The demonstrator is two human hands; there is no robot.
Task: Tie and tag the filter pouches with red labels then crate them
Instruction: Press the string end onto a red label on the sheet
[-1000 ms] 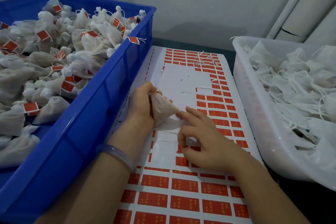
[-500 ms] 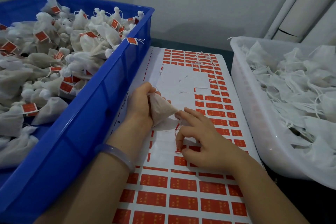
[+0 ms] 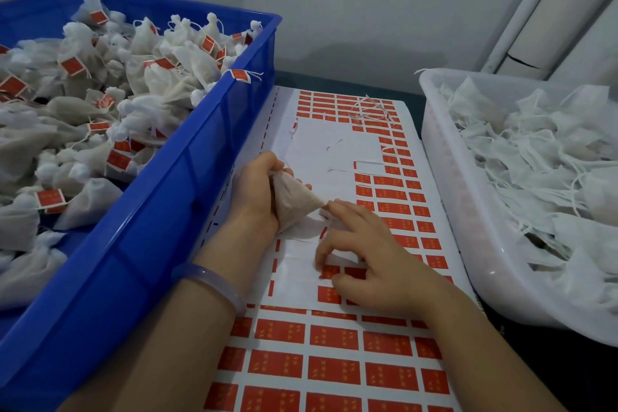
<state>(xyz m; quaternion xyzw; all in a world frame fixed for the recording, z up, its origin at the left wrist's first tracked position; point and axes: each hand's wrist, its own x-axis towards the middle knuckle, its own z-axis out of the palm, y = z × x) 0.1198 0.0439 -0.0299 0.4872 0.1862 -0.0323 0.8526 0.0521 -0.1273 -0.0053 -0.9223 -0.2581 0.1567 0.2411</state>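
Note:
My left hand (image 3: 254, 191) grips a filled beige filter pouch (image 3: 294, 199) just above the sheet of red labels (image 3: 334, 368). My right hand (image 3: 378, 254) lies on the sheet, its index fingertip touching the pouch's pointed end. Its middle finger and thumb curl down around a red label (image 3: 329, 273) at the edge of the peeled white area; I cannot tell if they pinch it. To the left, the blue crate (image 3: 150, 244) holds several tied pouches with red tags (image 3: 160, 77). On the right, a white basket (image 3: 434, 150) holds several untagged pouches (image 3: 535, 160).
Loose white paper strips (image 3: 368, 110) lie on the far end of the label sheet. A grey wall stands behind, with white pipes (image 3: 535, 27) at the right. A translucent bangle (image 3: 214, 281) sits on my left wrist.
Both hands stay almost where they were. The pouch remains in my left hand, and my right fingers have shifted only slightly on the sheet.

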